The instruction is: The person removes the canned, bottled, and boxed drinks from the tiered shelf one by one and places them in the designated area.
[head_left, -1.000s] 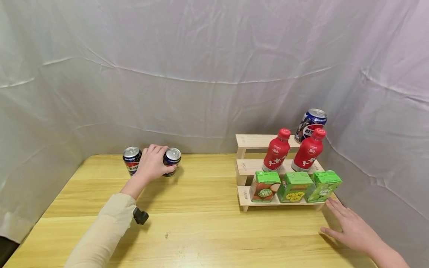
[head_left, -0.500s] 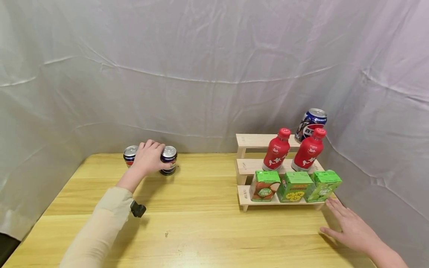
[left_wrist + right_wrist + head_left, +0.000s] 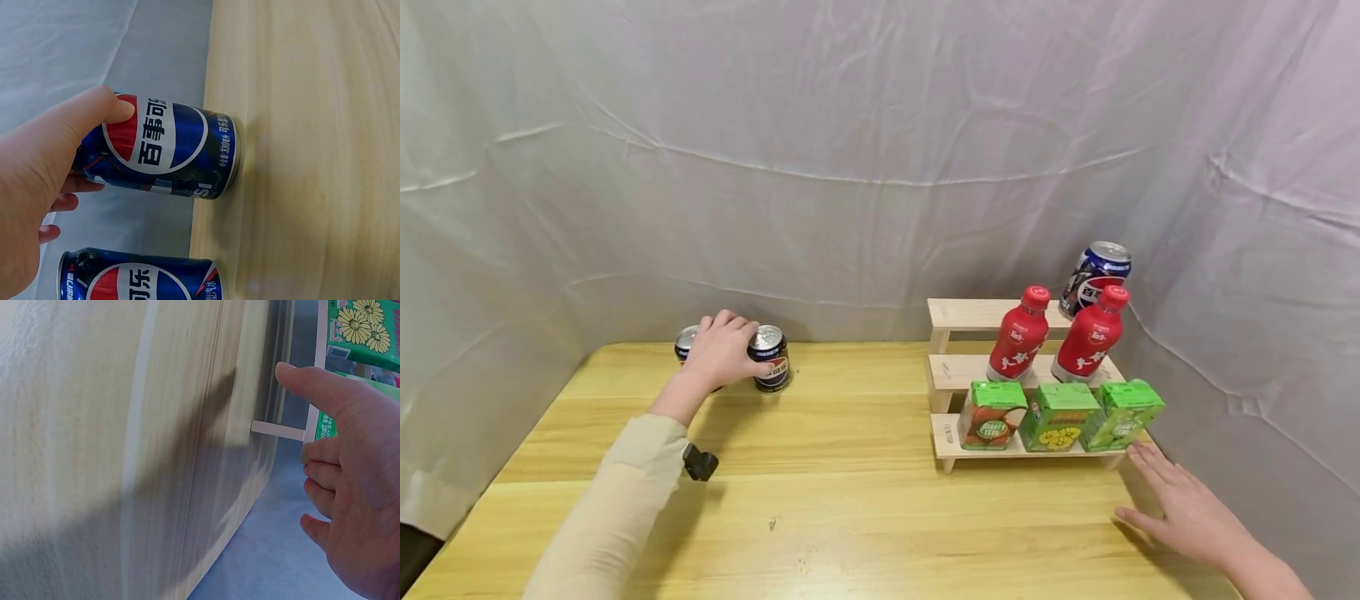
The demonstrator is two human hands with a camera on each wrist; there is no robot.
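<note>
At the table's back left, my left hand grips a blue Pepsi can. In the left wrist view its thumb presses the label side, while other fingers reach behind the can. This can stands upright at the table's back edge. A second Pepsi can stands to its left, partly hidden by the hand; the left wrist view shows that second can apart from the gripped one. My right hand lies beside the front right corner of a three-step wooden shelf, fingers extended and holding nothing.
Green drink cartons line the shelf's bottom step. Two red bottles stand on the middle step, and another Pepsi can is at the top right. Grey cloth hangs behind the wooden table and along its sides.
My left hand has moved left with the gripped can, bringing it closer to the second can. The gripped can's label now shows more to the front. My right hand stays put.
</note>
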